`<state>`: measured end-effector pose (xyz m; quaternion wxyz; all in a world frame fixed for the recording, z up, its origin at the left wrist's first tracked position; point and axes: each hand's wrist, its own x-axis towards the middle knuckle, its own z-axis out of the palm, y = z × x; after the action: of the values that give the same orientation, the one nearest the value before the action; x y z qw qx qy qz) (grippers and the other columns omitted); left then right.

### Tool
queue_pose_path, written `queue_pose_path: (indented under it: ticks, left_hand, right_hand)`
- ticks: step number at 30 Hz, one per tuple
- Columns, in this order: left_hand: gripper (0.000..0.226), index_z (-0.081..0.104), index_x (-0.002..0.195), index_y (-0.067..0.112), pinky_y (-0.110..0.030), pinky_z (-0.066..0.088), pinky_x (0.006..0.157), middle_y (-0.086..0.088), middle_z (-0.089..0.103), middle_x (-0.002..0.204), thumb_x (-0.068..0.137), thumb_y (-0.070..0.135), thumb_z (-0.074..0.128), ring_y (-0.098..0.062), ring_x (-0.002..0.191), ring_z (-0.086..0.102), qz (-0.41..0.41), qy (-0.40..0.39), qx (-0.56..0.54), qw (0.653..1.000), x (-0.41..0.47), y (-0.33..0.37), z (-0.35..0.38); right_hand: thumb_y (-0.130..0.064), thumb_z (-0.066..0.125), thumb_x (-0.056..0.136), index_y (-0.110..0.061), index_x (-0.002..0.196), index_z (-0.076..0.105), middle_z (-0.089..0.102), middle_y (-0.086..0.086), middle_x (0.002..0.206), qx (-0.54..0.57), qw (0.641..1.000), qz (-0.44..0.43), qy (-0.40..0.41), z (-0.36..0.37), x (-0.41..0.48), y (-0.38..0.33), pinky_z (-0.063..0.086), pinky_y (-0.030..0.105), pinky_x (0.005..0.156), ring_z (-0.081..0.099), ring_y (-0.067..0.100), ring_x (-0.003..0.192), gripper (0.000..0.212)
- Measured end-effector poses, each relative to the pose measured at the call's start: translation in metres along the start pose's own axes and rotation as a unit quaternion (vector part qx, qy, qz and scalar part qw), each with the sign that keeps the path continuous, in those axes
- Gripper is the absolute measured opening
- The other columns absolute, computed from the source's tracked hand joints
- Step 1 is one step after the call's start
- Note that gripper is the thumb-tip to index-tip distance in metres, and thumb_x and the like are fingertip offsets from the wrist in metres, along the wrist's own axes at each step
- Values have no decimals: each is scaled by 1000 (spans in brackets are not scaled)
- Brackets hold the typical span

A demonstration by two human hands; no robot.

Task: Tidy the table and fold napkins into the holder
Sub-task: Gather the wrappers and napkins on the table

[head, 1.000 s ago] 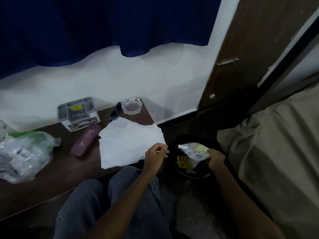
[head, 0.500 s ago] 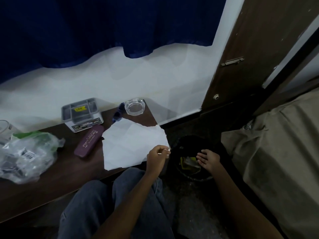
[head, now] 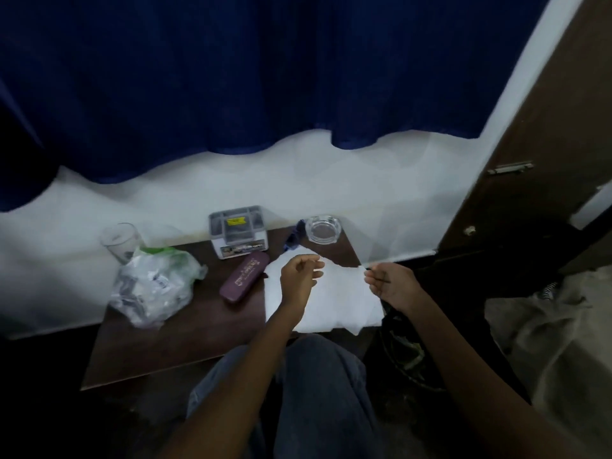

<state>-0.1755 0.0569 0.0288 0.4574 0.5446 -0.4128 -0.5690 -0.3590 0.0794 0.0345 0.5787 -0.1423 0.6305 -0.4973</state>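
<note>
On the dark surface [head: 172,339], the white napkin [head: 337,299] lies just right of the purple case [head: 245,277]. The right hand [head: 392,284] pinches its far right corner; the left hand [head: 299,279] hovers above it, grip loosely curled, holding nothing.

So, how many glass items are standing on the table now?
2: a drinking glass at the far left behind the plastic bag, and an ashtray at the far right corner. Others may be hidden.

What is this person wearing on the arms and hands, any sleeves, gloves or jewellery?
Both forearms are bare up to the frame edge, no sleeves showing. The left hand and right hand are ungloved; no rings, watch or bands are visible in this dim view. Blue-grey jeans cover the legs.
</note>
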Motion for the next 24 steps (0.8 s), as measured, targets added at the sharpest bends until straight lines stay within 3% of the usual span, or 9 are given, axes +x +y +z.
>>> queue_pose_path:
  ticks: [3,6,10,12,14,17,20,24]
  left_hand:
    - [17,63,91,11,-19,44,60,1,67,79,93,11,46,-9,65,61,4,35,-17,999,3,3,-39]
    - [14,64,94,5,-19,48,57,-7,67,80,91,7,50,-13,65,59,25,107,-22,994,7,5,-82]
    - [10,64,93,1,-44,50,85,-22,67,95,86,-1,56,-27,87,61,124,211,39,969,14,9,-147]
    - [21,66,100,-1,-49,43,97,-24,64,109,80,1,63,-34,101,59,158,319,159,921,17,9,-175]
    - [45,64,115,11,-48,35,104,-17,55,130,71,14,72,-37,120,49,134,398,313,852,18,11,-198]
    - [84,44,138,26,-52,26,109,-15,27,152,62,33,80,-37,139,24,69,345,423,835,21,3,-223]
    - [98,20,147,32,-53,25,111,-15,6,158,67,46,75,-39,143,10,22,270,509,817,24,-13,-236]
    - [91,29,145,27,-49,31,110,-14,20,155,69,32,78,-39,140,20,63,267,474,837,23,-21,-240]
  right_hand:
    - [-7,53,87,-8,75,59,63,10,71,-29,997,0,-66,48,-9,6,45,25,62,59,20,67,14]
    - [-8,55,87,-6,78,61,64,11,78,-75,992,-2,-105,92,-17,17,48,27,63,61,23,70,12]
    - [-8,53,88,-5,81,61,64,13,78,-103,985,9,-138,139,-26,32,47,28,64,61,23,70,11]
    - [-6,54,87,-5,80,61,63,13,77,-108,982,15,-152,154,-28,40,46,28,63,60,23,69,10]
    - [-5,54,86,-5,80,60,63,13,76,-116,980,20,-159,164,-30,49,46,28,62,59,23,68,10]
    - [-5,53,86,-4,83,60,63,13,76,-131,978,27,-159,172,-32,60,45,28,63,59,23,67,8]
    - [-6,55,86,-4,85,60,62,13,75,-140,977,36,-156,174,-31,66,45,28,62,58,23,66,5]
    - [-5,54,86,-4,84,59,62,13,75,-144,976,32,-159,171,-31,68,46,28,62,59,24,67,5]
